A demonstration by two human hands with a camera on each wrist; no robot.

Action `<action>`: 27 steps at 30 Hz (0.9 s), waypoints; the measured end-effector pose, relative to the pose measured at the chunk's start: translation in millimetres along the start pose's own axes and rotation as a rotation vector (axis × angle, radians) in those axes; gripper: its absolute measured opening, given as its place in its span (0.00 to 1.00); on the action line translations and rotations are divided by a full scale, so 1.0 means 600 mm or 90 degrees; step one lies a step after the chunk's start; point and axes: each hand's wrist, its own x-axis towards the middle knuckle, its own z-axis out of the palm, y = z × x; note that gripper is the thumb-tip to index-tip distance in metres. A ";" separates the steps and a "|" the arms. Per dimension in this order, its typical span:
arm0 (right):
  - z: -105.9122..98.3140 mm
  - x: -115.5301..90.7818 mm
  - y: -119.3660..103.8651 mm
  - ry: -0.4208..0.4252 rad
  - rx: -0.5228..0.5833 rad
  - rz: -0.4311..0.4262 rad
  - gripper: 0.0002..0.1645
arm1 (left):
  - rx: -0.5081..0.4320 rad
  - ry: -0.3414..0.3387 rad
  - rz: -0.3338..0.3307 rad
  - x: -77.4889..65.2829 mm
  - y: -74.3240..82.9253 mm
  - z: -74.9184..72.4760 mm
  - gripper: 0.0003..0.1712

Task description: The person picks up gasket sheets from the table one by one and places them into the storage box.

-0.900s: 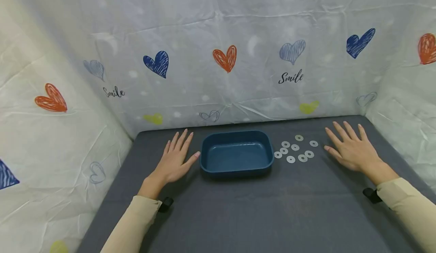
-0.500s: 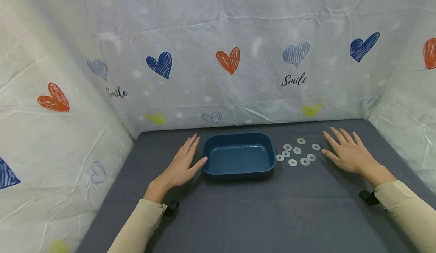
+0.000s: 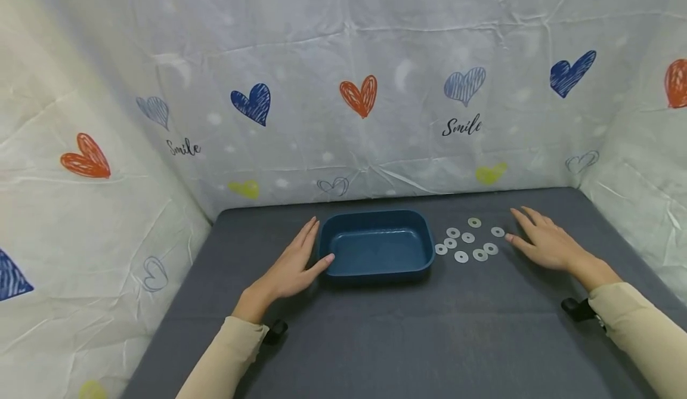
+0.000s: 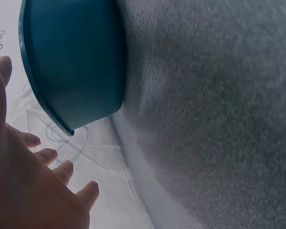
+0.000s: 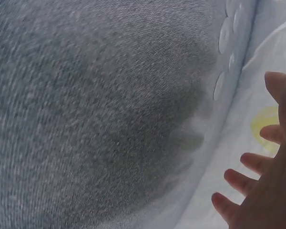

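Note:
In the head view a dark blue rectangular tray point(image 3: 378, 251) sits at the middle of the table's far part. My left hand point(image 3: 287, 271) is at its left side, fingers straight, the thumb over the near left rim; contact cannot be told. The left wrist view has the tray's outer wall point(image 4: 76, 62) beyond the left hand point(image 4: 38, 186). Several flat washers point(image 3: 457, 258) lie loose to the right of the tray, one of them yellowish point(image 3: 470, 223). My right hand point(image 3: 550, 249) hovers just right of them, fingers extended, holding nothing. Washers point(image 5: 219, 87) appear edge-on past the right hand point(image 5: 262, 191).
A dark grey cloth covers the table point(image 3: 397, 339). White curtains point(image 3: 300, 148) printed with hearts stand behind it and along both sides. Black wrist straps point(image 3: 275, 331) show at both beige sleeves point(image 3: 638, 321).
My left hand has moved right, up to the tray's left side. The right hand has shifted slightly left toward the washers. Tray and washers stay in place; the head view has tilted a little.

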 end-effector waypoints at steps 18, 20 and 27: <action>-0.001 0.022 -0.008 -0.010 0.097 -0.012 0.44 | 0.065 -0.030 -0.014 -0.006 0.017 0.013 0.59; -0.001 0.024 -0.009 -0.015 0.097 -0.007 0.44 | 0.069 -0.032 -0.015 -0.007 0.019 0.014 0.60; 0.001 0.038 -0.009 -0.028 0.102 0.004 0.45 | 0.085 -0.046 -0.018 -0.007 0.025 0.018 0.63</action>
